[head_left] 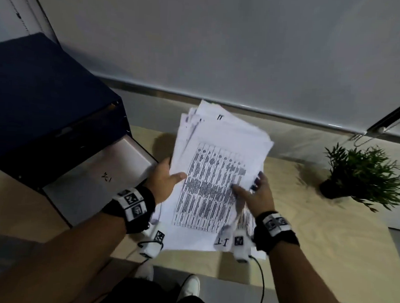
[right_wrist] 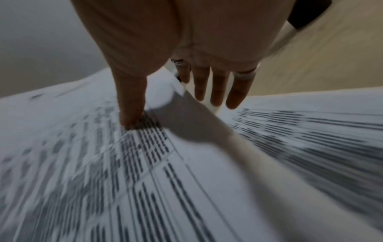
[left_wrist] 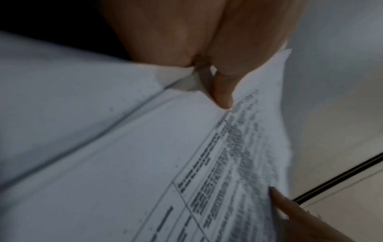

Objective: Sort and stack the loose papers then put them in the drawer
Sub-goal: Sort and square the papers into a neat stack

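A thick, uneven stack of white papers (head_left: 219, 150) with a printed table on top hangs tilted above the wooden table (head_left: 310, 227). My left hand (head_left: 170, 179) grips its left edge, thumb (left_wrist: 222, 91) on top, fingers hidden underneath. On the right side my right hand (head_left: 250, 188) pinches the upper sheets (right_wrist: 93, 163), its thumb (right_wrist: 132, 114) pressing the print and straight fingers (right_wrist: 217, 91) below their edge, above a lower printed sheet (right_wrist: 311, 131). At the left stands the dark blue cabinet (head_left: 47, 103), its drawer (head_left: 106, 168) pulled open with a hand-marked sheet inside.
A small potted plant (head_left: 358, 174) stands on the table at the right. A grey wall with a metal rail runs behind the table. My feet in white shoes (head_left: 189, 286) show below the table's front edge. Cables hang from both wrist cameras.
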`<control>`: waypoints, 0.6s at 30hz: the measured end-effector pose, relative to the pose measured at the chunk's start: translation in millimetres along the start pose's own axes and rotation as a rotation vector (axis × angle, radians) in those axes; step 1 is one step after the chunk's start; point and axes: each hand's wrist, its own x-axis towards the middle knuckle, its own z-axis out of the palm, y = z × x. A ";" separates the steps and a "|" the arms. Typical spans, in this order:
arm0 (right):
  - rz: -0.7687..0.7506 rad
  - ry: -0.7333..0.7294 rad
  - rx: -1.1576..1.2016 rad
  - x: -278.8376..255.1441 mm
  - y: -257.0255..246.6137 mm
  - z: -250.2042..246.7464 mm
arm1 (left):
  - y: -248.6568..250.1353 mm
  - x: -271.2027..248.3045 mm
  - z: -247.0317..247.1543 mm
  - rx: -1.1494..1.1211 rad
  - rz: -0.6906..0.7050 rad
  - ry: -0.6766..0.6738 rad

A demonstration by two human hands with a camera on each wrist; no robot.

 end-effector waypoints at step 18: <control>0.131 0.080 -0.408 -2.3 2.6 17.4 | 17.6 -14.2 10.5 0.286 -0.125 0.255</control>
